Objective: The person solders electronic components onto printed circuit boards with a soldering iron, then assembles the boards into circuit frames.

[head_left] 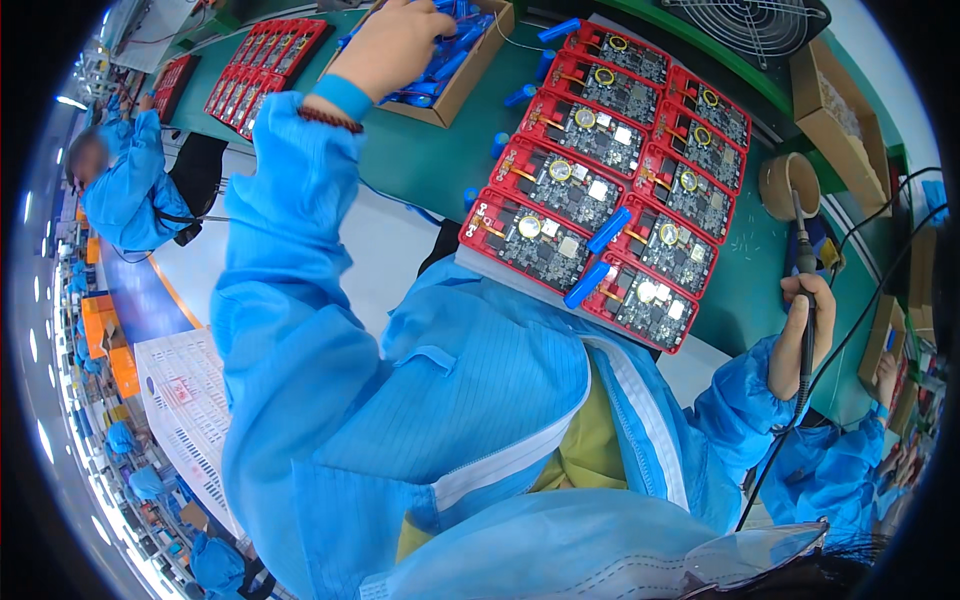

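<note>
My left hand [392,48] reaches over a cardboard box [437,112] of blue cylindrical batteries [447,62]. Its fingers curl down at the pile, and whatever they pinch is hidden. In my right hand [808,322] is a soldering iron [805,258], its tip pointing up toward a round tan holder [777,187]. Between my hands, two columns of red trays [470,232] hold dark circuit boards [575,190], each with a round silver part. Two blue batteries [609,230] lie across the near trays. Several more blue cylinders stick out along the trays' left side.
More red trays [262,62] with boards lie on the green bench [400,165] at the far left. A fan [750,22] and an open cardboard box [842,120] stand at the back right. The iron's black cable [775,450] hangs down. Co-workers sit at left [135,190] and right [830,475].
</note>
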### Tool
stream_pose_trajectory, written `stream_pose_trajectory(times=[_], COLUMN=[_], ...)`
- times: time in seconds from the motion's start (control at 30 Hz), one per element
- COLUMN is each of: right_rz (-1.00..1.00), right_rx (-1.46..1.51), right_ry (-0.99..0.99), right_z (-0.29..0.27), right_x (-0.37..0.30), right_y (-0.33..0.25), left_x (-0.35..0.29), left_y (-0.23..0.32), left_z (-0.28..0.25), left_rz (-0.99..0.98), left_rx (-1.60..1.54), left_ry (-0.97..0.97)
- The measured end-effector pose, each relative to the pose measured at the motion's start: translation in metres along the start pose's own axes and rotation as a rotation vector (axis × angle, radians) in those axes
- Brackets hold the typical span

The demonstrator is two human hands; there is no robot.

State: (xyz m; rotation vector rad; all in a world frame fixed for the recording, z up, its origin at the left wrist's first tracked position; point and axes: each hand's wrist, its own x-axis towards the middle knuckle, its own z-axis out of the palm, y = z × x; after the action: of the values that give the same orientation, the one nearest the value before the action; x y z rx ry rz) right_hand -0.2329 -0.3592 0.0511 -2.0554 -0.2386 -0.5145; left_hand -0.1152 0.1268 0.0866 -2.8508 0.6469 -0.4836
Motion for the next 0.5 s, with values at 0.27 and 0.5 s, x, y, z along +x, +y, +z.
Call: stream_pose_trajectory(times=[0.27,0.5], right_rz=[0.025,-0.019], right_rx=[0.0,0.058], right_ry=[-0.061,0.053], right_z=[0.004,0.009], right_x=[-0.002,-0.003], right_y=[-0.007,-0.017], left_x=[-0.008,-0.005], left_y=[-0.033,0.045], left_z=[0.027,-0.038], left_rz=[0.067,-0.215], left_rx=[0.072,-1.001], left_ry=[-0.102,-0.034])
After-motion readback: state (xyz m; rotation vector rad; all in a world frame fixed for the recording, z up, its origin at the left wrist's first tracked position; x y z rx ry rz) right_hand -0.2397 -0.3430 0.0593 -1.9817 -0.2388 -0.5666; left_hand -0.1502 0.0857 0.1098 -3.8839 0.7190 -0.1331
